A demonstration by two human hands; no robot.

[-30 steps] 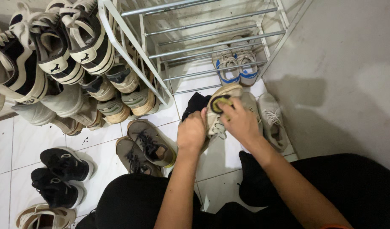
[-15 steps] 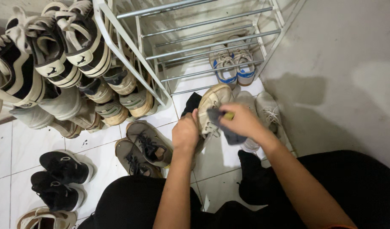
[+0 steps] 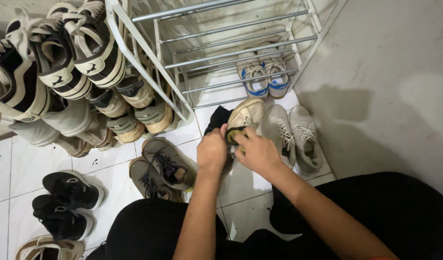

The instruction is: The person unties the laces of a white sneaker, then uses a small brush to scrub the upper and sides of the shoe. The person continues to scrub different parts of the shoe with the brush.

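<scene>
Beige shoe (image 3: 245, 115) — pale sole turned upward, toe pointing away — held above the white floor tiles; a dark, yellow-edged piece (image 3: 235, 136) sits at its heel end.

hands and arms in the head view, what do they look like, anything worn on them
Both arms are bare from the elbow down: no sleeves, gloves, watch or rings show. The left hand and the right hand are uncovered. Black clothing covers the legs below.
</scene>
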